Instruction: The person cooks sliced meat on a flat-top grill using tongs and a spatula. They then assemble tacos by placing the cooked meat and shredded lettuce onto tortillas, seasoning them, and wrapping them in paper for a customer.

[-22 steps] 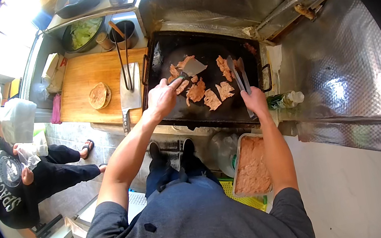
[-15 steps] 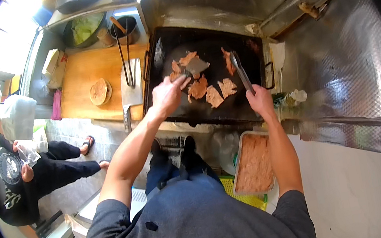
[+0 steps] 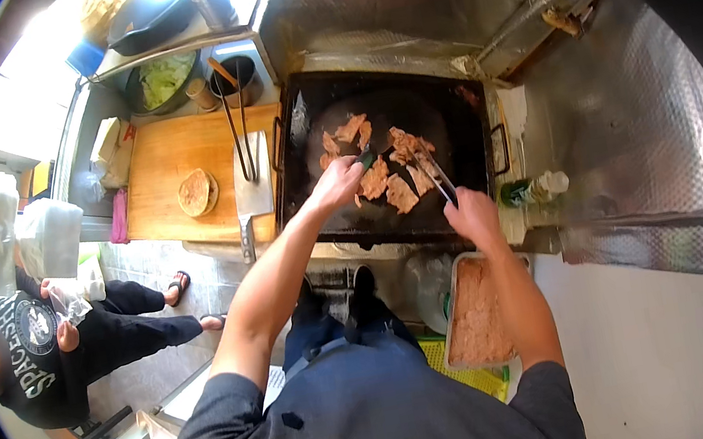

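Note:
A dark flat griddle (image 3: pixel 313 100) lies ahead of me with several pieces of browned meat (image 3: pixel 375 180) on it. My left hand (image 3: pixel 341 184) is closed round the dark handle of a spatula (image 3: pixel 366 159); its blade is mostly hidden among the meat. My right hand (image 3: pixel 473 218) is closed round metal tongs (image 3: pixel 437 175). The tongs' tips touch a heap of meat (image 3: pixel 404 145) right of the spatula, though I cannot tell whether they pinch a piece.
Left of the griddle, a wooden board (image 3: pixel 152 164) bears flatbreads (image 3: pixel 195 192), a cleaver (image 3: pixel 251 176) and other tongs (image 3: pixel 241 145). Behind it are a bowl of lettuce (image 3: pixel 161 81) and a dark pot (image 3: pixel 249 88). A tray of meat (image 3: pixel 471 320) sits beneath my right forearm. Another person (image 3: pixel 38 346) stands at left.
The tongs have swung left, and the meat from the griddle's right side now lies near its middle. The spatula has moved slightly right, its blade lower among the meat. My view has shifted a little.

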Motion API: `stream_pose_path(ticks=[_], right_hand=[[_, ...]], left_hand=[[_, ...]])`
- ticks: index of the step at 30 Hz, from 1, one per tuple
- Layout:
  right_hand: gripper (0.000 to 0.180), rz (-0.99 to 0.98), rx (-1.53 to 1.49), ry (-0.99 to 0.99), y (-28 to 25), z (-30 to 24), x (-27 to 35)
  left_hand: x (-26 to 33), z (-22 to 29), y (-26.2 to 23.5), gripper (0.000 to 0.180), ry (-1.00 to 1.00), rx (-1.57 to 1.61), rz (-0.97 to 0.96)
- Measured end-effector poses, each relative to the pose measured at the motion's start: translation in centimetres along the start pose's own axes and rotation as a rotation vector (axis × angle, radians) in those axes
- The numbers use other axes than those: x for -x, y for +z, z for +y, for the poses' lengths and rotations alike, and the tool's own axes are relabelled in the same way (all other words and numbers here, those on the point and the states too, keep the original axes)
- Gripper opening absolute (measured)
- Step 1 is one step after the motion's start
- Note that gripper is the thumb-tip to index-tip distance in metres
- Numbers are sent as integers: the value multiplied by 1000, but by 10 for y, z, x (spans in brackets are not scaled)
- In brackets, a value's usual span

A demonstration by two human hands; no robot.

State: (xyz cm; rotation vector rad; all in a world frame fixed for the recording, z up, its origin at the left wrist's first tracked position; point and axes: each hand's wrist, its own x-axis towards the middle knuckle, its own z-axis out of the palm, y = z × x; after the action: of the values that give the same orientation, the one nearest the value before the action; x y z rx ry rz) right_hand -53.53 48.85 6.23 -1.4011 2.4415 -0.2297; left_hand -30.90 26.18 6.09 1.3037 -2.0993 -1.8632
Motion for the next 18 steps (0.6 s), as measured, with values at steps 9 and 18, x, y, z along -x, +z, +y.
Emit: stream_pose_path(ticks=[9,18], right_hand=[[36,54,-137,166,-14,25,-19],[29,111,-21,146,1,-6,-38]], left_hand=[[26,82,-4,44,429,-802,174],[-30,112,31,18,458,-1238,-68]])
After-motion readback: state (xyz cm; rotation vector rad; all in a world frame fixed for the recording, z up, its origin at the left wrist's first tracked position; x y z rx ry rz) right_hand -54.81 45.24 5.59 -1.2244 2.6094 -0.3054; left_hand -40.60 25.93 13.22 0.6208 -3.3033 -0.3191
